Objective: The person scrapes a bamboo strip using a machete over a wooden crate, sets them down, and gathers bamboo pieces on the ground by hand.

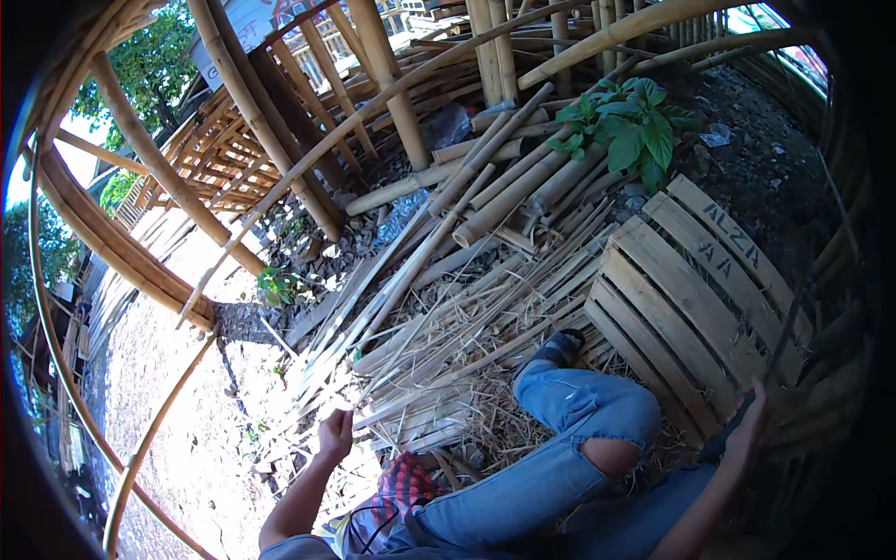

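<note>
My left hand (336,435) is closed in a fist above the sunlit ground, left of my bent knee; a thin pale strip may stick out of it, but I cannot make out what it holds. Out to the right, my right hand (749,422) is closed round a dark, handle-like object (719,442), whose kind is lost in the shadow. It is beside the lower right corner of a slatted wooden crate (667,280). Split bamboo strips (448,345) lie scattered over the ground between my hands and the bamboo pile.
Cut bamboo poles (499,201) are heaped ahead, beside a leafy green plant (639,131). Upright bamboo posts (392,84) and a long slanting pole (308,159) stand at the far left. A red-and-black checked cloth (406,481) lies by my leg.
</note>
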Tool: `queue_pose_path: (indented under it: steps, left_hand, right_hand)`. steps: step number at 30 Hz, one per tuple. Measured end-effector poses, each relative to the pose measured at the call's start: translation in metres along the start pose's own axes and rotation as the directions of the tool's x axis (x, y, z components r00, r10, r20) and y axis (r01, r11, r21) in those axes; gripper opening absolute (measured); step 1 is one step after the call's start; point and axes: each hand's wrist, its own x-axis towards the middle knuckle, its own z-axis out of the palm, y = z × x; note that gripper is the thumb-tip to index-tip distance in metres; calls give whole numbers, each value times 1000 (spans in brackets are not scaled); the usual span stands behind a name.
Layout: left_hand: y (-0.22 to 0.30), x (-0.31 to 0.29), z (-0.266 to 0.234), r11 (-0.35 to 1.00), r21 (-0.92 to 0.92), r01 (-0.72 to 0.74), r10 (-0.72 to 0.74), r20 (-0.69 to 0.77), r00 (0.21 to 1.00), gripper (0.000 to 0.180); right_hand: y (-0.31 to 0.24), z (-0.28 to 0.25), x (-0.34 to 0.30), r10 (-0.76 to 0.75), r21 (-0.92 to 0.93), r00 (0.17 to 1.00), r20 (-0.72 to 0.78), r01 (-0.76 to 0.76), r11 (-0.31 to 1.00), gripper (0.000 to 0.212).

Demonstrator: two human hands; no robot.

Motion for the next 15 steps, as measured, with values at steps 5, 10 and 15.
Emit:
queue_pose_path:
  steps: [5,10,15]
  left_hand:
    - [-42,-23,0,960,246,134,-189,214,958,45]
    - [-71,-31,6,938,328,113,-229,341,912,49]
    - [-77,-21,9,954,289,83,-196,384,902,49]
  right_hand:
    - [7,2,9,-18,-26,1000,-24,17,1000,24]
    - [13,5,22,48,-62,999,7,-48,997,26]
    - [19,8,23,30,-83,999,35,-27,996,27]
